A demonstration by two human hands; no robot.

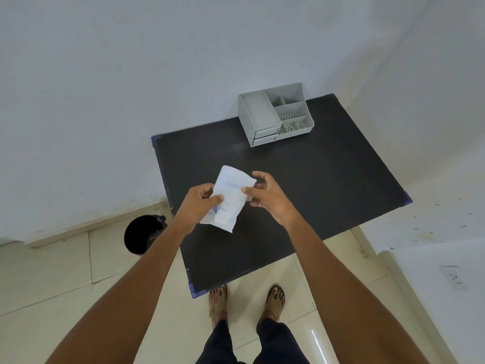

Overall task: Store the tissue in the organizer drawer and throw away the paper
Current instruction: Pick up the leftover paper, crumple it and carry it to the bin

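A white paper packet with faint blue print (231, 198) is held above the black table (328, 185). My left hand (198, 206) pinches its left edge between thumb and fingers. My right hand (267, 195) touches its upper right edge with thumb and fingertips. I cannot tell whether tissue is inside. The grey desk organizer (274, 116) stands at the table's far edge against the wall. Its two small drawers (265, 136) on the front left are shut. Its top compartments look empty.
A black round bin (143, 233) stands on the tiled floor left of the table, near the wall. My feet in sandals (246, 303) are at the table's near edge. A white surface with a socket (452, 277) lies at the right.
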